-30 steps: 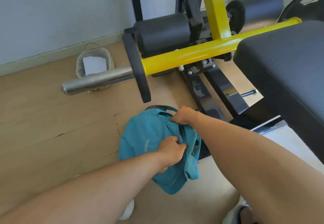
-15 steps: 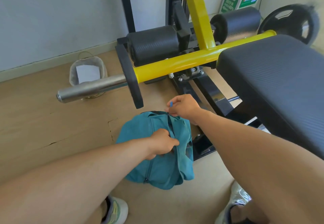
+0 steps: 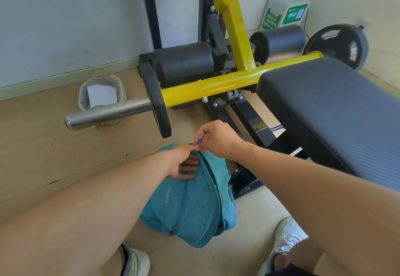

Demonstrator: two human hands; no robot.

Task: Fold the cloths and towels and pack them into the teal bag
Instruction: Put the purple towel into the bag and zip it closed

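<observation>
Hands (image 3: pixel 216 139) higher on teal bag (image 3: pixel 194 206) than before, zipper pull (image 3: pixel 200 140) raised

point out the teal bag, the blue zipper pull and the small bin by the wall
teal bag (image 3: pixel 194 206): head view, front panel fabric.
blue zipper pull (image 3: pixel 200 139): head view, tab pinched by the right hand.
small bin (image 3: pixel 83 94): head view, left rim.

Both bare forearms reach forward and down. The left hand (image 3: pixel 184 163) curls its fingers round teal fabric; the right hand (image 3: pixel 216 139), just beyond it, pinches a small blue tab (thumb against forefinger).
</observation>
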